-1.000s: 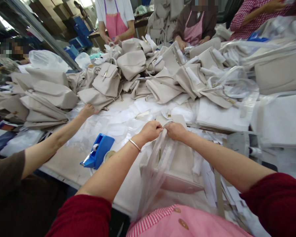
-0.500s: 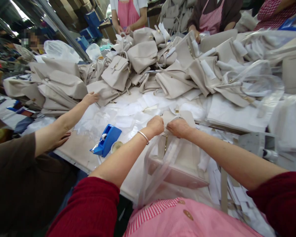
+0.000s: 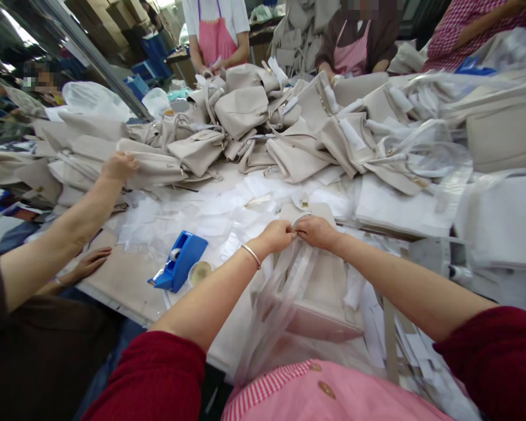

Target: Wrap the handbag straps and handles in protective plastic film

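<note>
A beige handbag [image 3: 319, 292] lies on the table in front of me, partly inside a clear plastic bag [image 3: 275, 316]. My left hand [image 3: 275, 235] and my right hand [image 3: 316, 231] meet at the bag's top, both closed and pinching the plastic and the bag's upper edge. A silver bangle sits on my left wrist. The fingertips are tucked under and partly hidden.
A blue tape dispenser [image 3: 179, 268] and a tape roll [image 3: 199, 272] lie left of my arm. A co-worker's hand [image 3: 119, 166] on my left rests on a beige bag. A heap of beige bags [image 3: 245, 111] fills the table's far side; people in aprons stand behind it.
The co-worker's hand on the left has pulled a beige bag from the heap toward the left. My two hands stay pinched together at the bag's top.
</note>
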Demonstrator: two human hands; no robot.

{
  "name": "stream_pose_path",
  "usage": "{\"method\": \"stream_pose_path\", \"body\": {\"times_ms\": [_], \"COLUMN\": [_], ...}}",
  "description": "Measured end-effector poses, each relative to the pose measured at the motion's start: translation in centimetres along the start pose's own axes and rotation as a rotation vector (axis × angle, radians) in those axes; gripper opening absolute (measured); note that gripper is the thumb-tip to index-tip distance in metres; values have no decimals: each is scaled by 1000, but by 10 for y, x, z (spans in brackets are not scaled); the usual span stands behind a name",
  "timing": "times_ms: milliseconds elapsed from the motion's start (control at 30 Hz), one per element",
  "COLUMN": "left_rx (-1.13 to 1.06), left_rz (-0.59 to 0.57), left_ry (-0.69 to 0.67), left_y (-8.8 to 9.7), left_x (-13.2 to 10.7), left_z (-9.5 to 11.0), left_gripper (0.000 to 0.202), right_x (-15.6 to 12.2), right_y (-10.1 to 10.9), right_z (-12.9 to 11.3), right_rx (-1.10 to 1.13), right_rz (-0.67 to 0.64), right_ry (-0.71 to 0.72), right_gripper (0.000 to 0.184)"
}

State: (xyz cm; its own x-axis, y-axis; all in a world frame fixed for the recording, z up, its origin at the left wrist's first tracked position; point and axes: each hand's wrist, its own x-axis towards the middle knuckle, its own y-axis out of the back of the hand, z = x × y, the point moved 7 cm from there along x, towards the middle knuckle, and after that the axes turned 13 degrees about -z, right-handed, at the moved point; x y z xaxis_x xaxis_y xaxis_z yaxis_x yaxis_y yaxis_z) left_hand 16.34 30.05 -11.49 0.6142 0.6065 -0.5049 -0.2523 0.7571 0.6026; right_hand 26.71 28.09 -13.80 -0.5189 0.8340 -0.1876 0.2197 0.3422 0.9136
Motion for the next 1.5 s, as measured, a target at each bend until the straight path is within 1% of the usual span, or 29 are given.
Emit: {"method": "stream_pose_path", "body": {"times_ms": [67, 100, 167, 233, 300, 367, 433, 500, 567, 633, 700, 767, 800, 833, 900, 933, 967, 1033, 1067, 1133, 1233, 1300, 1333, 1400, 1467, 1500], "left_rx": [-144, -216, -345, -444, -511, -549, -567, -570, -558, -534, -494, -449, -437, -449, -567, -661, -768, -946, -1002, -1056, -980, -891, -872, -897, -905, -870], "left_rz": [-15, -40, -99, -114, -69, 9, 90, 162, 222, 281, 329, 333, 312, 266, 114, 18, -82, -252, -313, -408, -487, -509, -514, -526, -525, -522], "left_ry": [49, 70, 97, 114, 128, 142, 153, 161, 160, 156, 140, 116, 120, 137, 164, 152, 118, 15, -17, -9, 122, 213, 243, 281, 318, 336], "left_y": [-7, -12, -23, -32, -37, -41, -45, -50, -54, -55, -54, -52, -53, -55, -65, -72, -80, -94, -101, -118, -146, -162, -169, -179, -184, -184], "left_x": [-11, -18, -33, -45, -52, -55, -56, -57, -60, -68, -78, -90, -98, -106, -126, -137, -150, -177, -192, -219, -257, -281, -293, -315, -336, -346], "left_z": [-9, -13, -21, -28, -34, -38, -38, -34, -28, -20, -11, -4, -3, -4, -11, -14, -17, -22, -28, -47, -89, -116, -125, -136, -137, -135], "left_gripper": [33, 35, 31, 25, 22, 20, 19, 21, 31, 45, 55, 59, 62, 64, 60, 54, 46, 31, 28, 29, 37, 36, 34, 31, 29, 26], "right_x": [-1, -2, -1, -2, -5, -10, -15, -21, -28, -33, -36, -36, -36, -37, -37, -36, -35, -31, -29, -25, -19, -17, -16, -17, -19, -20], "right_y": [2, 3, 5, 8, 14, 21, 23, 19, 10, -1, -6, -3, 2, 7, 16, 17, 17, 11, 8, 6, 4, 3, 5, 12, 16, 16], "right_z": [4, 5, 4, 1, -4, -12, -23, -33, -39, -43, -47, -50, -51, -50, -43, -38, -32, -23, -20, -19, -21, -24, -27, -35, -45, -49], "right_rx": [31, 48, 84, 115, 168, 252, 338, 403, 479, 552, 556, 482, 433, 389, 341, 338, 348, 383, 385, 356, 304, 280, 252, 187, 151, 152], "right_rz": [37, 53, 70, 80, 105, 114, 75, 11, -50, -108, -126, -65, -8, 55, 148, 154, 129, 22, -24, -66, -76, -72, -50, 12, 36, 28], "right_ry": [-27, -40, -46, -40, -34, -16, -14, -70, -152, -206, -190, -112, -69, -42, -63, -101, -154, -255, -276, -263, -197, -164, -135, -79, -40, -31], "right_gripper": [24, 24, 23, 25, 30, 26, 20, 24, 24, 22, 20, 16, 15, 14, 13, 13, 12, 13, 14, 15, 15, 13, 13, 12, 12, 12]}}
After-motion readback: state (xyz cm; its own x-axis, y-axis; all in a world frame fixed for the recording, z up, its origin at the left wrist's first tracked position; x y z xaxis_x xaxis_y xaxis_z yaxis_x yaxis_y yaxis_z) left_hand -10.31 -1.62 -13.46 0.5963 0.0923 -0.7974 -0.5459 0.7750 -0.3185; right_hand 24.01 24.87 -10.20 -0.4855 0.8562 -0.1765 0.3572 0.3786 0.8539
